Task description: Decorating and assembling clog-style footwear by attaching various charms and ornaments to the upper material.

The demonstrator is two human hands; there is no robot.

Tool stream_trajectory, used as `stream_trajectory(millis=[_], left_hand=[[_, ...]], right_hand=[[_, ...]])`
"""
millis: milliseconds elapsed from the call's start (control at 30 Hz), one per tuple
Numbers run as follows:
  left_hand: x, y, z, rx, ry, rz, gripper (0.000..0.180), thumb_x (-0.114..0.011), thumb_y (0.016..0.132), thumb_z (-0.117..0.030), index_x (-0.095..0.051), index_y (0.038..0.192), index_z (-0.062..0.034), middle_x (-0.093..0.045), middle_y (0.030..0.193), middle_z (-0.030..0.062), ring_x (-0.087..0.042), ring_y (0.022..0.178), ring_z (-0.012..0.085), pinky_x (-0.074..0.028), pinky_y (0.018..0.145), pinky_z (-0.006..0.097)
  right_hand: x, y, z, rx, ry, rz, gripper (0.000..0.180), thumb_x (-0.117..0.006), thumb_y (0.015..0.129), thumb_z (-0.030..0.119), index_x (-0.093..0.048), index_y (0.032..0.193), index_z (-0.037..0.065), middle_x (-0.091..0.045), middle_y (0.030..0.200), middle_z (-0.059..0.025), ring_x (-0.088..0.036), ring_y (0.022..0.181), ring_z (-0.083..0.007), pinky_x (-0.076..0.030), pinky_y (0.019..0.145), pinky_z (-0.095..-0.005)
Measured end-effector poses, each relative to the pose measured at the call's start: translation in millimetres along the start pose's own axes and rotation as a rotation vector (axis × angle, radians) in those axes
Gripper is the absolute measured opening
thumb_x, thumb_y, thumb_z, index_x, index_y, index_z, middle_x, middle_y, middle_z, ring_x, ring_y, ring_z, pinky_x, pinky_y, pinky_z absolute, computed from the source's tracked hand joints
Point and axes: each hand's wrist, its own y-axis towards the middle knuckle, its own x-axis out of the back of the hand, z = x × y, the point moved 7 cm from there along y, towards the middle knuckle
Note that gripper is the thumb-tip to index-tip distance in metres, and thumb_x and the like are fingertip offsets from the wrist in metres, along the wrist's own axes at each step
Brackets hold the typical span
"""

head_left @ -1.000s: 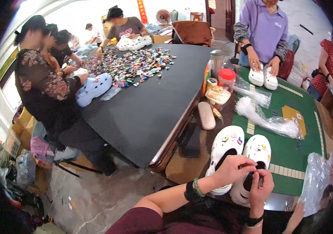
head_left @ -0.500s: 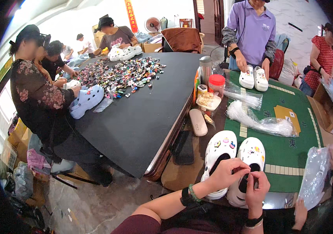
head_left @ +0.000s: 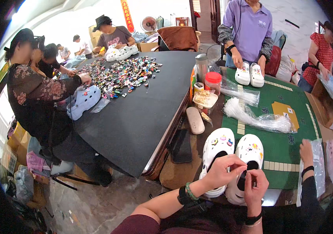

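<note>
Two white clogs with colourful charms on their toes stand side by side at the near edge of the green mat (head_left: 274, 146). Over the heel of the left clog (head_left: 217, 137) and the opening of the right clog (head_left: 248, 143), my left hand (head_left: 223, 171) and my right hand (head_left: 255, 187) come together. Thumb and fingers are pinched in both. Whatever lies between them is too small to make out. Beyond the clogs, a bundle of thin white plastic strips (head_left: 238, 111) spills from a clear bag.
A co-worker's hand (head_left: 307, 152) touches a clear bag (head_left: 316, 171) at right. Across the mat a person holds another white pair (head_left: 250, 74). Jars (head_left: 213, 82), a flask (head_left: 201, 68) and a pink case (head_left: 195, 120) stand left; charms (head_left: 123, 76) cover part of a black table (head_left: 135, 117).
At right, the co-worker's arm has reached further in over the clear bag. On the left, a person's hand has moved from the blue clog toward the charms. My hands stay pinched over the clogs.
</note>
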Motion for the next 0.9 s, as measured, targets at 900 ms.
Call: stream_trajectory(millis=[900], left_hand=[[-11.0, 0.4, -2.8, -0.053, 0.068, 0.094, 0.009, -0.072, 0.090, -0.007, -0.074, 0.098, -0.0019, -0.070, 0.085, 0.0082, -0.063, 0.072, 0.0164, -0.049, 0.065, 0.028]], right_hand=[[1.3, 0.5, 4.3, 0.032, -0.006, -0.012, 0.008, -0.068, 0.086, 0.000, -0.063, 0.091, 0.002, -0.062, 0.078, -0.0113, -0.061, 0.066, -0.0236, -0.046, 0.061, -0.0319]])
